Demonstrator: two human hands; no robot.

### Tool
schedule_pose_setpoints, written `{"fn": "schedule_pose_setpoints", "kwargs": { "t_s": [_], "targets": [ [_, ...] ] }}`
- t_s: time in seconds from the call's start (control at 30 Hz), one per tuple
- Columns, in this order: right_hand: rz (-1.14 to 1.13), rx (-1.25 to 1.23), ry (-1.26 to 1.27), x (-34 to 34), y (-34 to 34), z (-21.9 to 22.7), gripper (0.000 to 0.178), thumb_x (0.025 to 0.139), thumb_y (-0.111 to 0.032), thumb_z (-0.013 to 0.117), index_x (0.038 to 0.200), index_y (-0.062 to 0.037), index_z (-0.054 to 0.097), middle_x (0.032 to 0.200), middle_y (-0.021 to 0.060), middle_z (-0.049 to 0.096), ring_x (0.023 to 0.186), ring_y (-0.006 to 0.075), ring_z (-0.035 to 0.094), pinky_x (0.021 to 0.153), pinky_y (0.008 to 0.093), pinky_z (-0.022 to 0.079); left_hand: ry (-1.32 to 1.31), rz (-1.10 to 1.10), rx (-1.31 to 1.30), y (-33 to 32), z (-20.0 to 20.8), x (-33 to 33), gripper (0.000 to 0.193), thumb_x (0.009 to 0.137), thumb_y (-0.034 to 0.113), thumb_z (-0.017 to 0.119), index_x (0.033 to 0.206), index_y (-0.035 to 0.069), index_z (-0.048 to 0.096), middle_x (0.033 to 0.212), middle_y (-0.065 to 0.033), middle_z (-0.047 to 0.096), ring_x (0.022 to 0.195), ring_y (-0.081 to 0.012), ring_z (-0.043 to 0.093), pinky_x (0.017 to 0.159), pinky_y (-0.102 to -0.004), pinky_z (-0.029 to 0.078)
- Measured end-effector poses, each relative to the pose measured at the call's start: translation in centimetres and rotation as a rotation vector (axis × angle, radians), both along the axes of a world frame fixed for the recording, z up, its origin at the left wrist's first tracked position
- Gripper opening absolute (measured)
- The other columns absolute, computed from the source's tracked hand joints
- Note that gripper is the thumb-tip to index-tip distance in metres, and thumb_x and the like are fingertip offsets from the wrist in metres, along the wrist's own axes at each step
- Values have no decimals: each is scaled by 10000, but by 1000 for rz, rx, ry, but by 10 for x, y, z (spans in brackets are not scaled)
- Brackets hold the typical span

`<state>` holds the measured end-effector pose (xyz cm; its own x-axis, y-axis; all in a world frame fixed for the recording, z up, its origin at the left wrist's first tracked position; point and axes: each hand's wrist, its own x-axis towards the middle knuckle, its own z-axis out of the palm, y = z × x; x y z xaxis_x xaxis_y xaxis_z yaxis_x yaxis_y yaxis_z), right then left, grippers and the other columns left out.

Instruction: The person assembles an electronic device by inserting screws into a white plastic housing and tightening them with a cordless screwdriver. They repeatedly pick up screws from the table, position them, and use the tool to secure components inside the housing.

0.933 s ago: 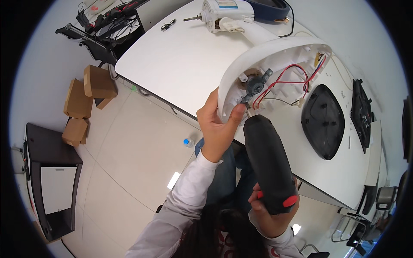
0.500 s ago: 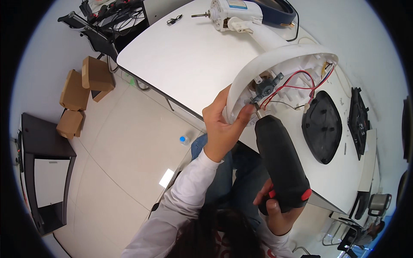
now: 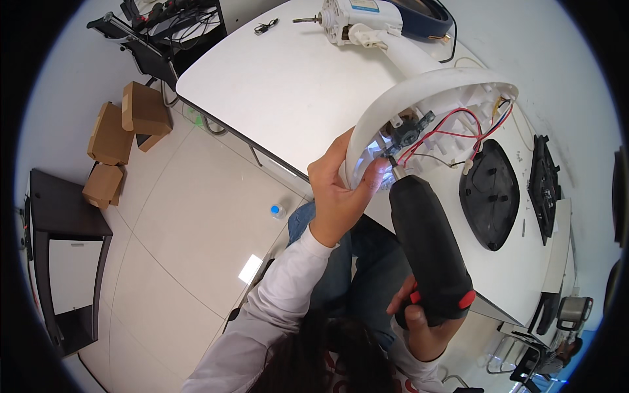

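A white electric fan (image 3: 393, 56) lies on its side, the hollow underside of its round base (image 3: 367, 124) turned toward me. My left hand (image 3: 341, 187) grips the base's near rim, thumb beside a dark grey part (image 3: 409, 130) inside. My right hand (image 3: 426, 321) is wrapped round the handle of a black cordless screwdriver (image 3: 429, 242) with red accents. Its bit reaches into the base next to my left thumb; the tip's exact contact is hidden. Bluish light shines in there. Red, blue and dark wires (image 3: 458, 114) loop out of the base.
On the white table (image 3: 275, 85) lie a black oval cover (image 3: 490, 196), a black panel (image 3: 542, 187), small loose screws and a short cable (image 3: 266, 27). Cardboard boxes (image 3: 110, 141), a bottle (image 3: 277, 211) and a dark cabinet (image 3: 69, 203) stand on the floor at left.
A bluish light now shines inside the base around the screwdriver tip. Both hands keep their grips in nearly the same place; the view has shifted very slightly.
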<state>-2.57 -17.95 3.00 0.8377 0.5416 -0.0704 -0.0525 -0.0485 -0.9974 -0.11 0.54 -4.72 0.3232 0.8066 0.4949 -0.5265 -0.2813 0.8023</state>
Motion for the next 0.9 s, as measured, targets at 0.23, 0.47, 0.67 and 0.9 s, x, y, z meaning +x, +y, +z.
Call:
{"fn": "schedule_pose_setpoints", "kwargs": {
  "t_s": [0.23, 0.47, 0.67, 0.9],
  "targets": [
    [4, -29, -34, 0, -1, -1, 500, 654, -158, 755, 999, 55, 462, 684, 59, 587, 608, 126, 575, 599, 242, 460, -15, -10, -29, -1, -1, 0, 389, 753, 142, 684, 1084, -24, 565, 907, -92, 641, 781, -132, 580, 725, -249, 449],
    [61, -124, -156, 2, -4, -5, 522, 657, -187, 760, 1022, 41, 465, 661, 62, 601, 590, 146, 600, 596, 253, 465, -4, -15, -30, 0, 0, -1, 384, 760, 137, 677, 1086, -29, 561, 918, -98, 636, 791, -136, 577, 730, -253, 444],
    [35, -153, -220, 0, -7, -11, 562, 645, -228, 776, 1023, 45, 463, 654, 61, 605, 588, 166, 610, 598, 263, 469, -28, 4, 0, 1, -1, 0, 373, 762, 129, 676, 1080, -29, 563, 899, -93, 636, 775, -131, 572, 721, -248, 441],
    [54, -159, -235, 2, -6, -9, 579, 641, -238, 782, 1028, 40, 455, 662, 66, 605, 593, 174, 612, 601, 269, 471, -1, -15, -34, 0, 0, -2, 363, 765, 124, 670, 1075, -35, 564, 892, -93, 634, 774, -128, 569, 716, -243, 439]
  ]
}}
